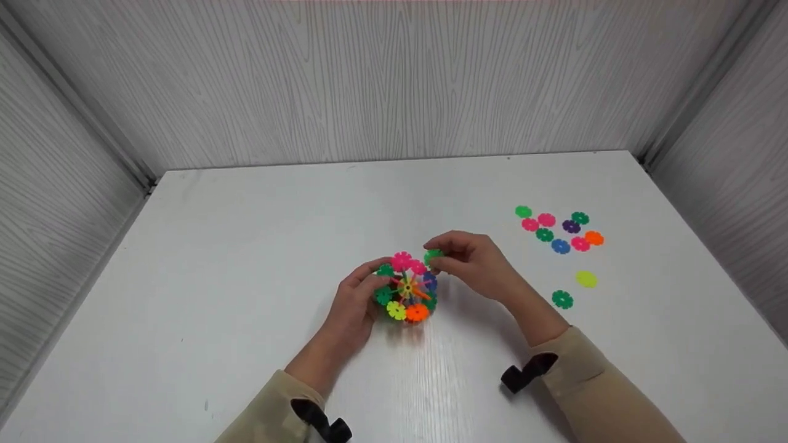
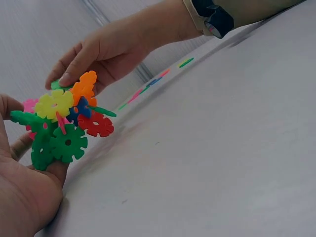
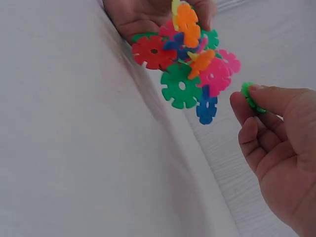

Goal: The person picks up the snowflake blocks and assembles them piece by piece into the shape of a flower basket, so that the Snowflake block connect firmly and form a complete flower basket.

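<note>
A ball-like cluster of interlocked plastic snowflake discs (image 1: pixel 417 312), in pink, green, yellow, orange, blue and red, is held by my left hand (image 1: pixel 354 301) on its left side. Between thumb and fingertips my right hand (image 1: pixel 477 261) pinches one light green snowflake disc (image 1: pixel 433 256). That disc stands just off the cluster's upper right; the right wrist view shows a gap between the green disc (image 3: pixel 253 97) and the cluster's blue disc (image 3: pixel 206 106). In the left wrist view, a yellow disc (image 2: pixel 54 104) and a dark green disc (image 2: pixel 68 143) face the camera.
Several loose discs lie flat at the table's right, among them a blue one (image 1: pixel 561 246) and an orange one (image 1: pixel 594 238). Nearer me are a yellow disc (image 1: pixel 586 279) and a green disc (image 1: pixel 562 299). Pale wood-grain panels (image 1: pixel 394 80) border the white table (image 1: pixel 246 246).
</note>
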